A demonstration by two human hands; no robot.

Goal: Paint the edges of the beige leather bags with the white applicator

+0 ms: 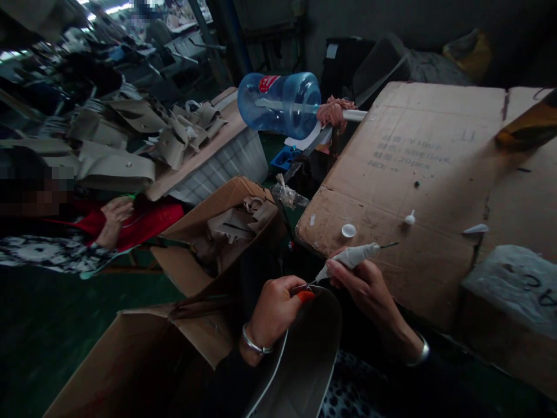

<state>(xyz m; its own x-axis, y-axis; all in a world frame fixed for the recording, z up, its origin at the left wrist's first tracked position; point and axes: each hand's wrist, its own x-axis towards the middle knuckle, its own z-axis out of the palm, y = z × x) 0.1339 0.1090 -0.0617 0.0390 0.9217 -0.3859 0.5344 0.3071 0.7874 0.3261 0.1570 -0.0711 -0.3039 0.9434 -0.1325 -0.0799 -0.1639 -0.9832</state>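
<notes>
R hand (365, 284) grip closed on slim white tube (348, 258), L hand (274, 307) pinching dark curved leather piece (304, 348) w/ orange bit

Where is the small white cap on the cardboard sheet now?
In the head view, the white cap lies near the cardboard sheet's front-left edge, just above the grey tube held in the right hand.

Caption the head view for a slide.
Right hand aims a white glue tube at the grey piece pinched by left hand.
</notes>
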